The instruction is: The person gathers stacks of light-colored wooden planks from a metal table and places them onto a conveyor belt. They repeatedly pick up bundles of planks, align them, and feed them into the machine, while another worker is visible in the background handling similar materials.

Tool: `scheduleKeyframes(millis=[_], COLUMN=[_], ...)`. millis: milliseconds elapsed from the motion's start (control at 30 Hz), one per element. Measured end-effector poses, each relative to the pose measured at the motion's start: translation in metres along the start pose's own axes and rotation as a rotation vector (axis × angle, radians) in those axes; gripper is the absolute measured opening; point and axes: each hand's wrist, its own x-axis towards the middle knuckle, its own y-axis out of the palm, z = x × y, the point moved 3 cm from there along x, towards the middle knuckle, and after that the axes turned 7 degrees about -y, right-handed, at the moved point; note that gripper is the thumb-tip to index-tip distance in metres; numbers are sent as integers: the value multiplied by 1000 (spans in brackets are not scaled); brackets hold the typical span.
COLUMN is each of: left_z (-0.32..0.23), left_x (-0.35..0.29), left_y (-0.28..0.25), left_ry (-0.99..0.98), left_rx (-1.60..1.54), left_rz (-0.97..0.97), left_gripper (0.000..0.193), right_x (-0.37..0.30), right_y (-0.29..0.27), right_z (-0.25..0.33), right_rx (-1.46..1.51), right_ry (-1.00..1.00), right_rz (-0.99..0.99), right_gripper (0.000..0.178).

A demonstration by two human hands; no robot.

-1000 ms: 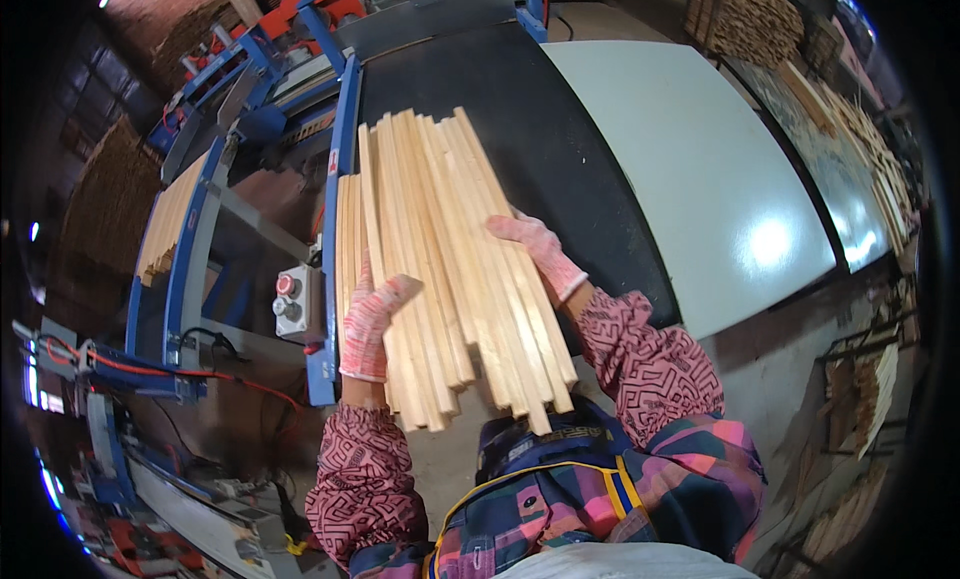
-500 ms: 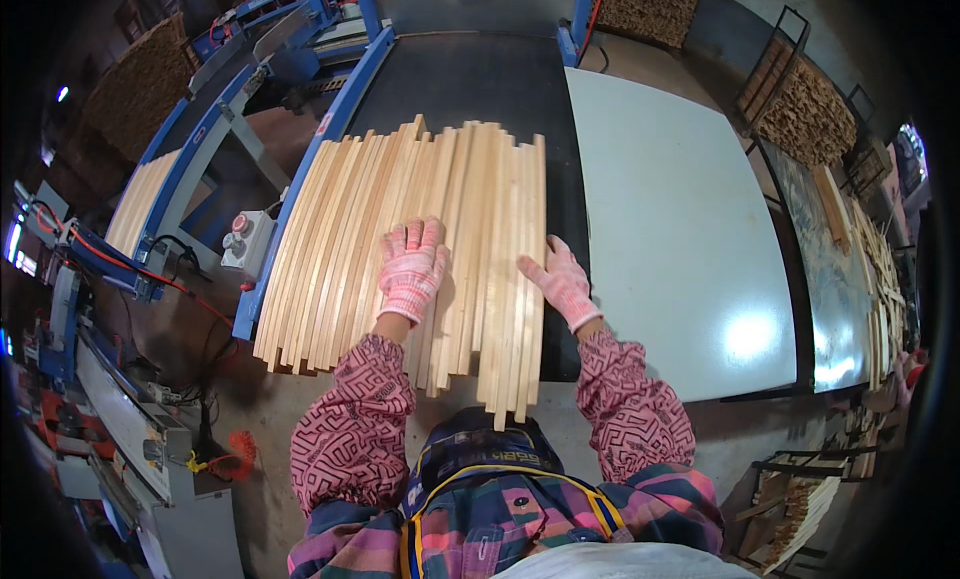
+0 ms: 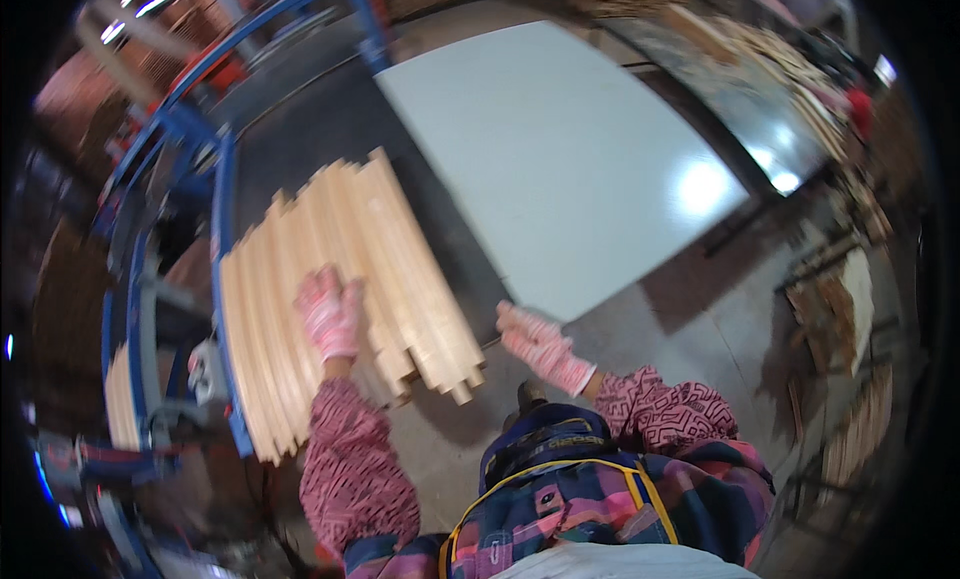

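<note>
Pale wooden strips (image 3: 290,309) lie side by side in a wide layer on a black conveyor belt (image 3: 320,109), their ends uneven. My left hand (image 3: 330,317), in a pink-and-white knitted glove, rests flat on top of them with the fingers stretched. To the right of the strips and apart from them, my right hand (image 3: 543,349), gloved alike, is held out near the close corner of a pale smooth board (image 3: 560,159). Its fingers are extended with nothing visible in them. The picture is somewhat smeared by motion.
A blue frame rail (image 3: 224,219) borders the belt on the left, with a grey control box (image 3: 207,372) beside it. At the far right stands a dark metal table (image 3: 730,99) with wood pieces on it. More strips are stacked at the lower right (image 3: 860,429).
The view has swung to the right. My right hand has come away from the strips' right edge and moved nearer to me; my left hand stays on the strips.
</note>
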Motion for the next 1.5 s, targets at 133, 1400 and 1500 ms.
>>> scheduleKeyframes(millis=[133,1400,1500], left_z=[-6,-1159,-1196], left_x=[17,-5,-6], left_y=[-8,181,228], left_ry=[81,984,812], left_rx=[-90,23,-162], left_rz=[167,1067,1088], left_gripper=[55,63,63], right_x=[-60,-167,-156], right_y=[-82,-976,-1050], right_z=[13,-185,-228], right_rx=[-323,-452,-409], right_ry=[77,1405,1384], right_rz=[-58,-149,-252], right_gripper=[48,47,33])
